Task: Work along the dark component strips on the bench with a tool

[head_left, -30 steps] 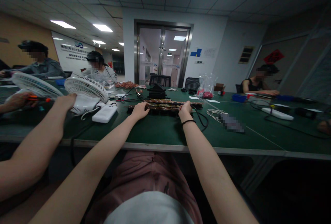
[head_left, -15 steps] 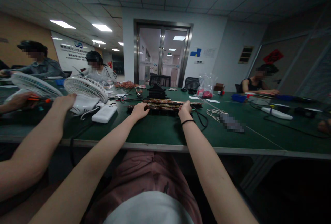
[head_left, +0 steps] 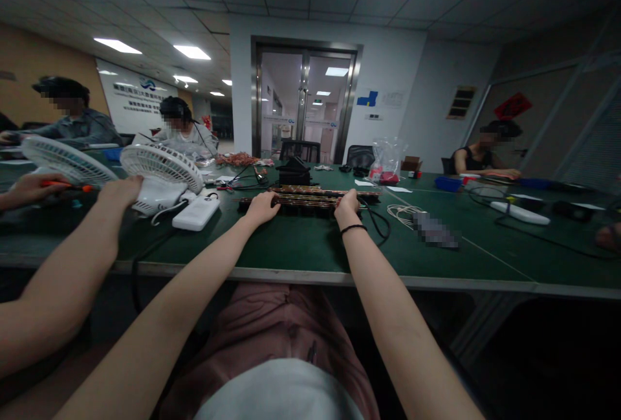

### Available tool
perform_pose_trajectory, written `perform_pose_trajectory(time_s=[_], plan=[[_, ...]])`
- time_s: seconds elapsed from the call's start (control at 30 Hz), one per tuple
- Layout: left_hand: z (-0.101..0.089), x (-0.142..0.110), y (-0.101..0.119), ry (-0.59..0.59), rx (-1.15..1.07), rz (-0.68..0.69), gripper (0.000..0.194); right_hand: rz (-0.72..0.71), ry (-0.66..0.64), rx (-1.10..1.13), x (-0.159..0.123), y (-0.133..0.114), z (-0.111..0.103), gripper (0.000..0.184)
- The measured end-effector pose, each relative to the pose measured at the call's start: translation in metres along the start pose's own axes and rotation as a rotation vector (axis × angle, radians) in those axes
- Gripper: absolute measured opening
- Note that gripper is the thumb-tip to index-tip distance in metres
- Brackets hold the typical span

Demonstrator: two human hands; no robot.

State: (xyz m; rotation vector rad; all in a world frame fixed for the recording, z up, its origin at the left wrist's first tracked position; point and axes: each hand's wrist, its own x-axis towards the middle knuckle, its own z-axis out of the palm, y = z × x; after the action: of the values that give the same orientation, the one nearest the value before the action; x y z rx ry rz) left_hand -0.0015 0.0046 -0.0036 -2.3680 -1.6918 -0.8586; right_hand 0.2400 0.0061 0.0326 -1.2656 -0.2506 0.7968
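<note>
Several long thin copper-coloured rods lie side by side across a dark rack on the green table in front of me. At the rods' left end is my left hand, its fingers curled and closed on a rod. My right hand, with a black band at the wrist, pinches near the right end. My own hands hide both fingertips in part, and the exact rod in each grip is too small to make out. A black cable loops just right of my right hand.
Left of me, a neighbour's hand touches a white fan; the other holds an orange-handled tool. A white box lies near the fan. A black object stands behind the rods. Pale cable coils lie right.
My hands and the rods look unmoved. The neighbour's hand with the orange-handled tool has shifted slightly.
</note>
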Motion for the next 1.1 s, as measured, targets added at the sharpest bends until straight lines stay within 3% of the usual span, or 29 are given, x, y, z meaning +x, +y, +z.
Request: perform_pose_trajectory(time_s=[0.5, 1.1], plan=[[0.0, -0.001, -0.001, -0.014, 0.029, 0.019, 0.028, 0.019, -0.012, 0.023, -0.007, -0.004, -0.003, 0.018], [-0.001, -0.001, 0.001, -0.019, 0.012, 0.002, 0.027, -0.006, -0.01, 0.04, 0.004, 0.002, 0.0, 0.019]])
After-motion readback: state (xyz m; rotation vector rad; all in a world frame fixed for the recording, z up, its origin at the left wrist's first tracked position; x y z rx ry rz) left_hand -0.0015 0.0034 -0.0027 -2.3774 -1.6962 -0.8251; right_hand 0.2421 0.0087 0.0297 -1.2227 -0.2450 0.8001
